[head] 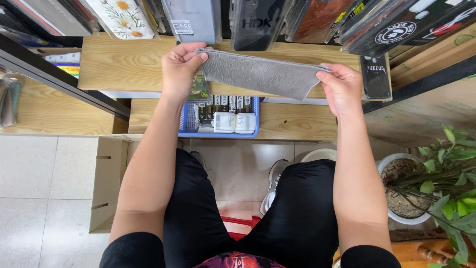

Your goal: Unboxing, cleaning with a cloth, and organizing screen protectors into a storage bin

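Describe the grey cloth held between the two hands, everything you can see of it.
The grey cloth is a soft, fuzzy-looking rectangle, plain and unprinted, apparently folded into a long strip. It is stretched almost flat in the air above the wooden shelf, sloping down slightly from its left end to its right. The left hand pinches its left end, the right hand its right end. Nothing else touches it.

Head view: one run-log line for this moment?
left hand: grips cloth end | right hand: grips other end | grey cloth: stretched above wooden shelf | blue basket: below
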